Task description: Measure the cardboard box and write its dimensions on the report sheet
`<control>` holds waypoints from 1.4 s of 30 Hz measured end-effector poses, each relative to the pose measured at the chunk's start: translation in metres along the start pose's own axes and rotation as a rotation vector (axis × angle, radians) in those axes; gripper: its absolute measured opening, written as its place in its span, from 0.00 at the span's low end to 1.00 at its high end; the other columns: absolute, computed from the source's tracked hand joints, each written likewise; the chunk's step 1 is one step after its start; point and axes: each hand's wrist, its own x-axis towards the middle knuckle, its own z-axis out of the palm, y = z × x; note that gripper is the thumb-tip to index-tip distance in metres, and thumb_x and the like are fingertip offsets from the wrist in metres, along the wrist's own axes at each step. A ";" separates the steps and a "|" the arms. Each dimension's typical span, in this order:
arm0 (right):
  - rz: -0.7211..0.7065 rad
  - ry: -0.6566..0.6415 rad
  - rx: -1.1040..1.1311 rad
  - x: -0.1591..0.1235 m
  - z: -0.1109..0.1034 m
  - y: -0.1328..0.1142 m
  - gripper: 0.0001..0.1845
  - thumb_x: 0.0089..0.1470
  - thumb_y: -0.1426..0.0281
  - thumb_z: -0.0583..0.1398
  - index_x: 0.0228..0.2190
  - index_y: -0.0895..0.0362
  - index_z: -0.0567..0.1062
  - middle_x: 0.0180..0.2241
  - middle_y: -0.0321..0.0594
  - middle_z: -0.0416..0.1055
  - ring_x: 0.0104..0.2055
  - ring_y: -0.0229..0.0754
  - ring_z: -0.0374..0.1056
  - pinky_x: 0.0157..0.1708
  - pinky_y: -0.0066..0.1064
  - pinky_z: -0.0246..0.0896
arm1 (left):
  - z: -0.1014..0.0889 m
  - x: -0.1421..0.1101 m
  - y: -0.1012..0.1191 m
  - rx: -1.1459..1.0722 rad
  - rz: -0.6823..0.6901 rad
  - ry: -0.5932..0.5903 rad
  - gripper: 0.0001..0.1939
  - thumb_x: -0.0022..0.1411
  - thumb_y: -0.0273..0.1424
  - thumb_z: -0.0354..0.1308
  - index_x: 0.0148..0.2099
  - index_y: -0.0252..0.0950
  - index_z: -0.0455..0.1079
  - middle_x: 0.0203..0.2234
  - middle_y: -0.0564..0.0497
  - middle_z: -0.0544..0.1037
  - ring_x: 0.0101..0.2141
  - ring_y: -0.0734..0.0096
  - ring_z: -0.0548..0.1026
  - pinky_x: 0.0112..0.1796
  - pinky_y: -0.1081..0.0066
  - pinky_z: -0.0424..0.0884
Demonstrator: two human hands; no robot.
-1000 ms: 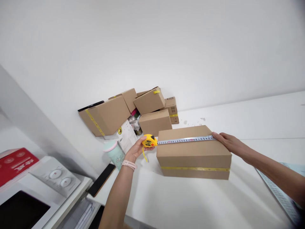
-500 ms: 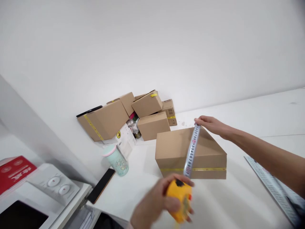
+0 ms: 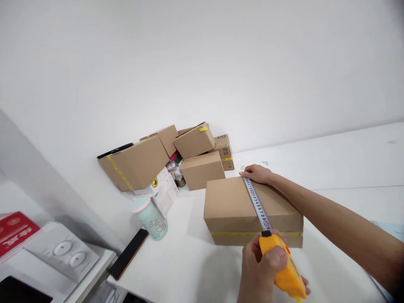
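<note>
A closed cardboard box (image 3: pixel 230 198) with a yellow tape strip along its front side lies on the white table (image 3: pixel 176 261). My left hand (image 3: pixel 263 263) is wrapped round the yellow case of a tape measure (image 3: pixel 285 269), in front of the box. Its silver blade runs from the case across the box top to the far edge. There my right hand (image 3: pixel 257 173) pinches the blade's end, with the fingertips at the back edge of the lid. The blade's very tip is hidden by the fingers.
Several cardboard boxes (image 3: pixel 202 170) are piled against the wall at the back left. A mint tumbler (image 3: pixel 153 221), a white paper sheet (image 3: pixel 164 191) and a black flat object (image 3: pixel 129 253) lie left of the box. A white microwave (image 3: pixel 59 252) stands at far left.
My left hand has swung the tape case from the box's left end round to its front. My right hand has moved from the right end to the back edge, turning the blade crosswise.
</note>
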 end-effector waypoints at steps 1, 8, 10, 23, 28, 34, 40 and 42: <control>-0.007 -0.007 0.000 -0.002 0.000 0.001 0.24 0.55 0.47 0.58 0.22 0.53 0.69 0.27 0.41 0.75 0.34 0.48 0.70 0.33 0.35 0.59 | 0.000 -0.002 -0.002 0.008 -0.009 -0.003 0.37 0.35 0.53 0.75 0.45 0.38 0.74 0.39 0.47 0.71 0.22 0.66 0.77 0.28 0.61 0.76; -0.025 -0.056 0.005 -0.006 -0.002 0.005 0.23 0.56 0.50 0.57 0.21 0.53 0.63 0.27 0.38 0.72 0.31 0.45 0.68 0.32 0.35 0.55 | 0.006 -0.011 -0.004 0.068 -0.036 0.024 0.38 0.38 0.55 0.73 0.47 0.37 0.75 0.40 0.46 0.69 0.25 0.64 0.77 0.27 0.63 0.76; -0.027 -0.057 0.010 -0.005 -0.001 0.005 0.23 0.56 0.50 0.57 0.21 0.53 0.62 0.26 0.37 0.72 0.31 0.44 0.67 0.33 0.35 0.55 | 0.006 -0.010 -0.003 0.080 -0.032 0.014 0.37 0.38 0.55 0.73 0.47 0.38 0.76 0.41 0.46 0.70 0.25 0.63 0.78 0.27 0.62 0.77; -0.007 -0.028 0.113 -0.005 0.001 0.005 0.24 0.54 0.50 0.61 0.20 0.53 0.64 0.24 0.37 0.71 0.31 0.46 0.68 0.33 0.35 0.56 | 0.005 -0.007 -0.002 0.110 -0.012 -0.006 0.39 0.40 0.54 0.72 0.49 0.36 0.74 0.47 0.41 0.73 0.27 0.60 0.79 0.33 0.58 0.79; -0.039 0.157 0.348 -0.023 -0.023 0.001 0.28 0.61 0.43 0.51 0.32 0.54 0.73 0.40 0.46 0.78 0.43 0.50 0.72 0.41 0.36 0.64 | -0.020 -0.026 0.003 0.158 0.055 -0.019 0.43 0.37 0.52 0.75 0.54 0.39 0.74 0.49 0.39 0.74 0.35 0.53 0.79 0.33 0.58 0.78; 0.242 0.403 0.633 -0.111 -0.046 0.051 0.28 0.61 0.44 0.53 0.42 0.53 0.76 0.48 0.52 0.77 0.52 0.55 0.71 0.47 0.40 0.68 | -0.096 -0.066 0.024 0.381 0.438 0.309 0.44 0.40 0.52 0.75 0.59 0.43 0.72 0.57 0.40 0.74 0.51 0.40 0.74 0.40 0.62 0.75; 0.360 0.099 0.711 -0.186 0.001 0.089 0.37 0.58 0.38 0.50 0.61 0.43 0.68 0.54 0.50 0.74 0.51 0.59 0.72 0.46 0.48 0.72 | -0.132 -0.049 0.023 0.323 0.448 0.506 0.36 0.47 0.51 0.71 0.56 0.42 0.74 0.56 0.42 0.75 0.60 0.42 0.66 0.51 0.62 0.70; 0.271 0.058 0.749 -0.194 0.011 0.080 0.39 0.57 0.38 0.51 0.65 0.38 0.63 0.62 0.45 0.66 0.53 0.58 0.72 0.45 0.46 0.74 | -0.130 -0.040 0.022 0.288 0.443 0.480 0.35 0.47 0.51 0.71 0.54 0.39 0.75 0.54 0.40 0.77 0.58 0.41 0.69 0.47 0.62 0.72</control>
